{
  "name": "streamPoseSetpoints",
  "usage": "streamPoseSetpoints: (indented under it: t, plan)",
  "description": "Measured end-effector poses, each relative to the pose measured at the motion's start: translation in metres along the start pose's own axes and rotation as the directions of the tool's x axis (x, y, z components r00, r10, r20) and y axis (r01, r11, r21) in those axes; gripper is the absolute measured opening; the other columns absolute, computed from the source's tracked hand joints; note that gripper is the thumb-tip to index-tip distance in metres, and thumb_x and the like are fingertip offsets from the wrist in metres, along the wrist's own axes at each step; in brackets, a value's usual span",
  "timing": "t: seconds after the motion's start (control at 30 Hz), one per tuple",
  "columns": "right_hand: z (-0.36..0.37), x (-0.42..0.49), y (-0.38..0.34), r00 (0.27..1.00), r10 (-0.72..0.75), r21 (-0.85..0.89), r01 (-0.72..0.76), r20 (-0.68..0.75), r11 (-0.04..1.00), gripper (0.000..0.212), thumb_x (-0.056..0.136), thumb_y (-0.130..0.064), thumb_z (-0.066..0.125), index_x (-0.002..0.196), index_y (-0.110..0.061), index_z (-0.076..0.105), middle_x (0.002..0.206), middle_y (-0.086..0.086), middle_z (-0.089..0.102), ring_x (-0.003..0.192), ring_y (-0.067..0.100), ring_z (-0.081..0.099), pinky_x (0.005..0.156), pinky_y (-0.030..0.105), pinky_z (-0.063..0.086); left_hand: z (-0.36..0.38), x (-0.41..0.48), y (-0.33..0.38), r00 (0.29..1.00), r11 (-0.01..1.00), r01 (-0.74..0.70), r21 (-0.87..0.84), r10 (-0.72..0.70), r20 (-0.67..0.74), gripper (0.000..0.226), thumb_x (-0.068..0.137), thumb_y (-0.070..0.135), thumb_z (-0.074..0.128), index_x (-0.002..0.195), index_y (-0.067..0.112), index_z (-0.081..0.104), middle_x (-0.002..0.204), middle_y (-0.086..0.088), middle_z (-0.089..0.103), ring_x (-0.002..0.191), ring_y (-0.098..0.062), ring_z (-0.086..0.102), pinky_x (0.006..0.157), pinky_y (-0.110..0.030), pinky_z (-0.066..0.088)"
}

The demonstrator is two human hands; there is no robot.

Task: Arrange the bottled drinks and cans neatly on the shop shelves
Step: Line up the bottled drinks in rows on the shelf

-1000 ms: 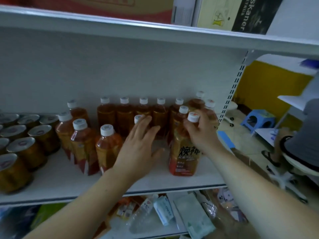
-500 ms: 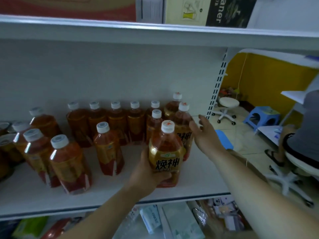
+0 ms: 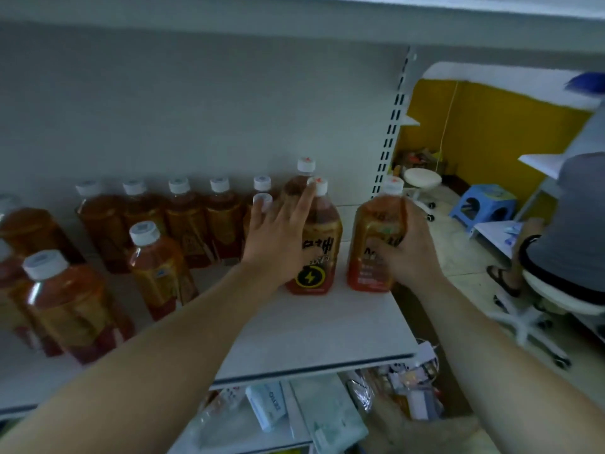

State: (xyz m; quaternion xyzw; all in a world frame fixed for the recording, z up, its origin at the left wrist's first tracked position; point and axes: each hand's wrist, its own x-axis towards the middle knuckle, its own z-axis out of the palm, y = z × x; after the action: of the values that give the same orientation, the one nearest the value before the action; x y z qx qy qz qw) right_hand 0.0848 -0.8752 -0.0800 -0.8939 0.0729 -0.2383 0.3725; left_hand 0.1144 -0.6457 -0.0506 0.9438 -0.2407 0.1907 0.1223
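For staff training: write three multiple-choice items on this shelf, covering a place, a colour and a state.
1. The bottle in the right hand is: A) at the shelf's right end B) on the floor C) overhead
2. Bottle caps are: A) green B) white C) black
3. The left hand is: A) gripping a can B) hidden C) open, fingers straight
Answers: 1A, it stands by the shelf's edge; 2B, all visible caps are white; 3C, fingers stretch straight over the lightning-label bottle.
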Motion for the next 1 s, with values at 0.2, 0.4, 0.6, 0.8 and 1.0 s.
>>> streamPoseSetpoints:
  t: [0.2, 0.4, 0.6, 0.8, 1.0]
  plan:
    - [0.051, 0.088, 0.031, 0.977, -0.115, 0.021, 0.113, 0.181, 0.993, 0.083, 0.068, -0.044, 0.071, 0.140, -0.018, 0.037, 0.135, 0.002, 0.046, 0.119, 0.021, 0.053, 0.094, 0.049, 0.050, 0.001, -0.002, 0.002, 0.997, 0.998, 0.000, 0.070, -0.005, 0.073, 0.099, 0.087, 0.051, 0.054, 0.148, 0.025, -0.019, 0.159, -0.005, 0.011, 0.147, -0.023, 0.006, 0.116, -0.045, -0.012]
    - [0.028, 0.043, -0.026, 0.983, -0.166, -0.047, 0.163, -0.072, 0.985, 0.082, 0.080, -0.053, 0.061, 0.144, -0.010, 0.032, 0.145, 0.015, 0.038, 0.134, 0.033, 0.033, 0.108, 0.050, 0.033, -0.054, -0.052, -0.048, 0.969, 0.990, 0.054, 0.129, -0.021, -0.245, 0.067, 0.084, 0.051, 0.055, 0.143, 0.026, 0.036, 0.155, -0.007, 0.024, 0.144, -0.030, 0.012, 0.115, -0.047, 0.001]
    - [0.064, -0.027, -0.089, 0.984, -0.147, -0.064, 0.154, 0.104, 0.986, 0.101, 0.074, -0.049, 0.075, 0.150, -0.024, 0.014, 0.153, 0.007, 0.023, 0.138, 0.030, 0.025, 0.107, 0.051, 0.031, -0.057, -0.080, -0.103, 0.798, 0.774, 0.596, -0.213, -0.600, 0.051, 0.092, 0.078, 0.025, 0.072, 0.148, 0.028, 0.012, 0.154, -0.002, 0.005, 0.137, -0.039, 0.023, 0.105, -0.048, 0.035]
    - [0.082, -0.030, -0.096, 0.997, -0.078, -0.004, 0.078, 0.016, 0.997, 0.108, 0.072, -0.036, 0.081, 0.152, -0.018, 0.010, 0.151, 0.014, 0.021, 0.138, 0.032, 0.026, 0.108, 0.046, 0.027, -0.032, -0.059, -0.090, 0.945, 0.837, 0.266, -0.478, -0.325, -0.044, 0.074, 0.076, 0.001, 0.067, 0.141, 0.020, 0.038, 0.142, -0.001, 0.033, 0.127, -0.017, 0.038, 0.098, -0.021, 0.031]
    - [0.082, -0.032, -0.093, 0.997, -0.077, -0.006, 0.077, 0.010, 0.997, 0.109, 0.073, -0.035, 0.081, 0.152, -0.020, 0.008, 0.154, 0.011, 0.017, 0.139, 0.029, 0.023, 0.110, 0.046, 0.026, -0.015, -0.027, -0.106, 0.906, 0.765, 0.376, -0.523, -0.422, 0.034, 0.089, 0.069, 0.026, 0.080, 0.143, 0.024, 0.029, 0.143, -0.004, 0.026, 0.134, -0.022, 0.028, 0.110, -0.040, 0.033]
